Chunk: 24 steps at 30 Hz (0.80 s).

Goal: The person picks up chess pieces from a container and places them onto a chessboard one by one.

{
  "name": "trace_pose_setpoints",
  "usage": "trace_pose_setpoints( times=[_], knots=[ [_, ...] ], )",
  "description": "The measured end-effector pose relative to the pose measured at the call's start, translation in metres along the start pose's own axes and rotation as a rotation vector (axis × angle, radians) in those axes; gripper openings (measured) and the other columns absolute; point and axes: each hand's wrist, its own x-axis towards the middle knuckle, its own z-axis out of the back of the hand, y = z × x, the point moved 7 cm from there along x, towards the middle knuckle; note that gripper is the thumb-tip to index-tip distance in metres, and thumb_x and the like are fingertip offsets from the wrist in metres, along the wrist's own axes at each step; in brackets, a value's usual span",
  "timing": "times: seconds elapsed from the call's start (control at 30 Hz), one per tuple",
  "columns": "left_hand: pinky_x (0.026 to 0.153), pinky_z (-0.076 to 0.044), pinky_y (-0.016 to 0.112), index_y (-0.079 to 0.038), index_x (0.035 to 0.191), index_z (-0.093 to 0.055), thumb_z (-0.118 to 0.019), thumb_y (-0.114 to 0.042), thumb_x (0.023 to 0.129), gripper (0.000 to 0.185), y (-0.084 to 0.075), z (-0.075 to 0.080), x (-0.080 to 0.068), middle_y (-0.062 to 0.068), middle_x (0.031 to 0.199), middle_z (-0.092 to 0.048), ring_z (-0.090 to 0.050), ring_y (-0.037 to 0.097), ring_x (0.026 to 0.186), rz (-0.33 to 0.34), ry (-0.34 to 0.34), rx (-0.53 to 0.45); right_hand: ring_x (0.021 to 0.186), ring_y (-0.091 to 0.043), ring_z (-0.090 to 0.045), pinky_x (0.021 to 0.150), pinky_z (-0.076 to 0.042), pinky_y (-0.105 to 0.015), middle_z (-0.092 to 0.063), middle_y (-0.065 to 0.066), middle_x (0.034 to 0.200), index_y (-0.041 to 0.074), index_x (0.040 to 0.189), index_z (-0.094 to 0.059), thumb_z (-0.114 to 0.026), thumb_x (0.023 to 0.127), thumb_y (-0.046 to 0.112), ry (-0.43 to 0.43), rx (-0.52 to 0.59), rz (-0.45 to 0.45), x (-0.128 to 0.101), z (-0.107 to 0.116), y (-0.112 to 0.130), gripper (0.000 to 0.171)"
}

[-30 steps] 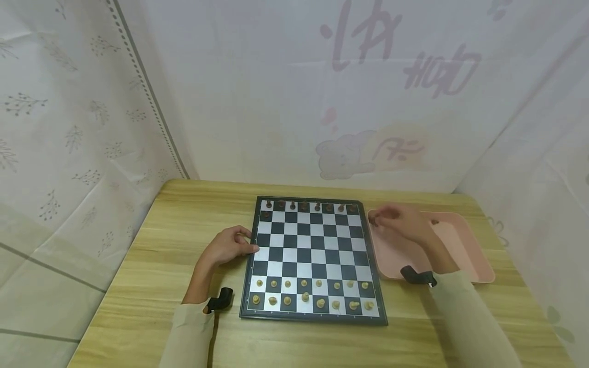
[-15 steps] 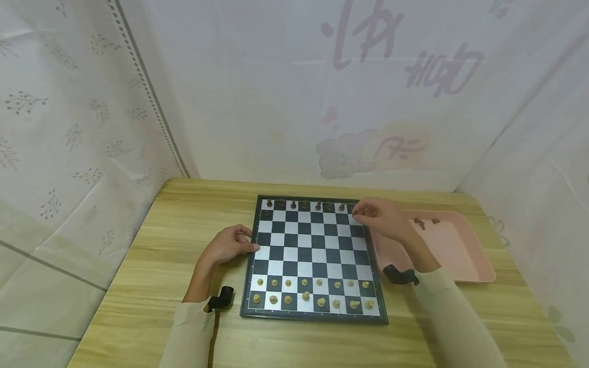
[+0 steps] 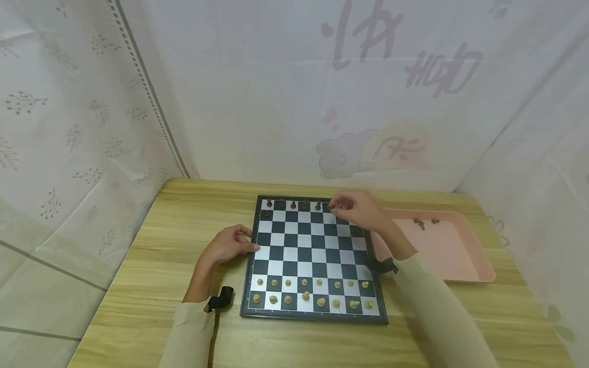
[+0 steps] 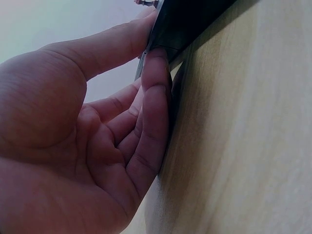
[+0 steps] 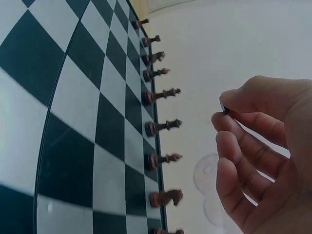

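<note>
Chessboard (image 3: 313, 255): light pieces (image 3: 313, 294) fully set, dark back row (image 5: 158, 97) filled, pawns mostly outstanding; right hand (image 3: 361, 209) pinches a small dark piece (image 5: 223, 108), left hand (image 3: 227, 246) steadies board's edge, grip relaxed.

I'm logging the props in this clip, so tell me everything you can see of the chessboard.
The chessboard lies flat on the wooden table, with black and white squares inside a dark frame that looks like plastic. Pale pieces fill its two near rows; dark pieces stand along the far row, with one more on the second row at the far left. The left hand touches its left edge. The right hand hovers over the far right part. A pink tray sits beside its right edge.
</note>
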Motion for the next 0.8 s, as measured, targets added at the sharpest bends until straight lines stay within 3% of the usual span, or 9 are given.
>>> trace_pose_setpoints(
  times=[0.3, 0.57, 0.8],
  knots=[
    [0.076, -0.046, 0.036, 0.002, 0.126, -0.069, -0.092, -0.02, 0.092, 0.047, -0.001, -0.001, -0.001, 0.009, 0.091, -0.068, -0.059, 0.025, 0.084, -0.014, 0.007, -0.022, 0.091, -0.02, -0.067, 0.08, -0.055, -0.042, -0.077, 0.004, 0.102, 0.012, 0.112, -0.082, -0.081, 0.099, 0.014, 0.036, 0.011, 0.001, 0.024, -0.021, 0.013, 0.013],
    [0.075, -0.045, 0.035, 0.001, 0.126, -0.069, -0.092, -0.022, 0.092, 0.047, 0.0, 0.0, 0.0, 0.009, 0.09, -0.067, -0.058, 0.024, 0.083, 0.002, 0.002, -0.02, 0.081, -0.018, -0.065, 0.072, -0.053, -0.038, -0.077, 0.003, 0.096, 0.01, 0.11, -0.083, -0.083, 0.096, 0.012, 0.047, 0.0, 0.073, 0.039, -0.04, 0.034, 0.013],
    [0.074, -0.045, 0.035, 0.0, 0.126, -0.069, -0.092, -0.022, 0.091, 0.048, 0.002, 0.0, 0.001, 0.009, 0.091, -0.067, -0.058, 0.024, 0.083, 0.009, 0.001, -0.019, 0.079, -0.016, -0.066, 0.069, -0.054, -0.035, -0.077, 0.006, 0.093, 0.01, 0.108, -0.083, -0.083, 0.097, 0.011, 0.087, 0.033, 0.069, 0.049, -0.061, 0.04, 0.011]
  ],
)
